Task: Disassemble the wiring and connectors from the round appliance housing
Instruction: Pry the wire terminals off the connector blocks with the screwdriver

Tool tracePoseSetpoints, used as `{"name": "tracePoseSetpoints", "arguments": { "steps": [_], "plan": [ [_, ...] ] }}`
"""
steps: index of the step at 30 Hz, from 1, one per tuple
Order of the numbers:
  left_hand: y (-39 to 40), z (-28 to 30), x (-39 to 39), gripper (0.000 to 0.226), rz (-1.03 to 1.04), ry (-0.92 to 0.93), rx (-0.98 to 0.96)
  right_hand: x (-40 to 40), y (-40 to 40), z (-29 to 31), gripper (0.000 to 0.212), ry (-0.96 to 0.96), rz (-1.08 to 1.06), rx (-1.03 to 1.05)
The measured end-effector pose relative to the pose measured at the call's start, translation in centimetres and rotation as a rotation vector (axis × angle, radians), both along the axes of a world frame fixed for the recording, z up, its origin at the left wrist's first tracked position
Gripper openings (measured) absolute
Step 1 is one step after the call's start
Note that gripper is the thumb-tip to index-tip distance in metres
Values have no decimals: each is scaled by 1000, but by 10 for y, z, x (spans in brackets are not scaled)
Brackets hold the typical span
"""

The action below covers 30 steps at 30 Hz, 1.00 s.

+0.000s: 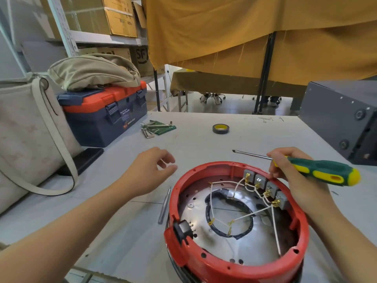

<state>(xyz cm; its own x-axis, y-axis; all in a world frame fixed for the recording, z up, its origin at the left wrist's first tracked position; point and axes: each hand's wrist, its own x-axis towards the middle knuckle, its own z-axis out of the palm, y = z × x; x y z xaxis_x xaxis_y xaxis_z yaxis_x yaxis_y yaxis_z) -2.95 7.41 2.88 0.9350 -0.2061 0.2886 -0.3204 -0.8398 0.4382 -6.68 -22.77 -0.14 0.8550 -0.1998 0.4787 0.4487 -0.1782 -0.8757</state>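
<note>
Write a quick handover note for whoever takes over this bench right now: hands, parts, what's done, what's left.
Left hand: open, empty, hovering above the table.
Right hand: holding the screwdriver, fingers at the far rim of the red housing.
White wires are plugged into the grey switches; the black socket sits in the near-left rim.
Done: housing opened.
Left: unplug wires, remove switches and socket.

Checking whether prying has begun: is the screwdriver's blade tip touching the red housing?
Apart. The head view shows the screwdriver tip in the air beyond the red housing rim, bare table between.
</note>
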Motion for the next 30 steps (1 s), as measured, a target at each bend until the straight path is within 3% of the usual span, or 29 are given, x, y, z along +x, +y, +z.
{"name": "tracePoseSetpoints", "arguments": {
  "steps": [5,11,30],
  "plan": [
    [-62,14,-17,52,-215,63,154,-2,1,2,12,20,-28,-10],
    [-106,-1,-23,94,-269,217,378,-2,2,2,12,15,-71,-42],
    [-116,-6,11,84,-420,163,269,-5,-16,24,19,-65,-226,138]
  ]
}}
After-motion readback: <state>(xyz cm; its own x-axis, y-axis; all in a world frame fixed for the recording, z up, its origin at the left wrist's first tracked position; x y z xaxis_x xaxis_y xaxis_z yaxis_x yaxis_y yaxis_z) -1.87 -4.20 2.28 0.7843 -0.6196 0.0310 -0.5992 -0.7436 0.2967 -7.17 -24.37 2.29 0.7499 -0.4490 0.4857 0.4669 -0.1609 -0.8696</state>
